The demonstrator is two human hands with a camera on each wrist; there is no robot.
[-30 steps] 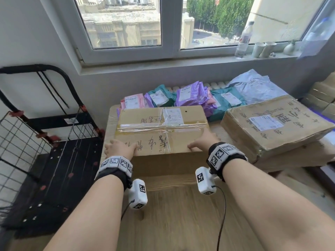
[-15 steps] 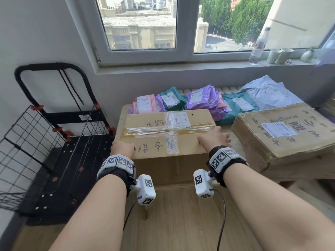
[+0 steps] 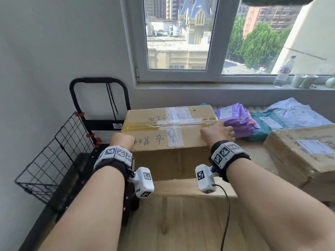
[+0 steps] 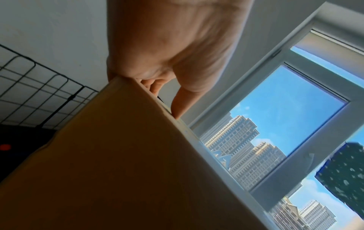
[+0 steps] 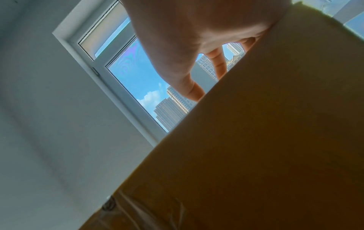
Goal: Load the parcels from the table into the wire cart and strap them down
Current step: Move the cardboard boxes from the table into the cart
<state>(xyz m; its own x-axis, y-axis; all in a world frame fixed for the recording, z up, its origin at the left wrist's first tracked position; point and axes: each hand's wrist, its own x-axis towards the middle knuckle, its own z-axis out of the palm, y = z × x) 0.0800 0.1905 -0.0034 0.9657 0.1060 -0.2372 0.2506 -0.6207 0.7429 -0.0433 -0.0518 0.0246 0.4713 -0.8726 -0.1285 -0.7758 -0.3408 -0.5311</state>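
A taped brown cardboard box [image 3: 168, 127] with handwriting and a white label is at the left end of the wooden table [image 3: 190, 189]. My left hand [image 3: 121, 142] grips its near-left corner and my right hand [image 3: 219, 133] grips its right edge, fingers curled down the side. The left wrist view shows the left hand [image 4: 167, 62] hooked over the box's [image 4: 118, 171] edge. In the right wrist view the right hand [image 5: 193, 38] hooks over the box [image 5: 265, 140] the same way. The black wire cart [image 3: 54, 156] stands just left of the table, its handle [image 3: 98, 82] upright.
A second, larger cardboard box [image 3: 304, 153] lies at the right. Purple [image 3: 233, 116], teal [image 3: 266, 124] and grey-blue mailers [image 3: 293, 113] sit behind, under the window. A bottle [image 3: 283, 71] and cups [image 3: 304, 80] stand on the sill. A black cord [image 3: 112, 102] hangs from the cart's handle.
The box has come up and a little left in both hands, now hiding the pink mailers behind it. The head view has tilted up and turned left.
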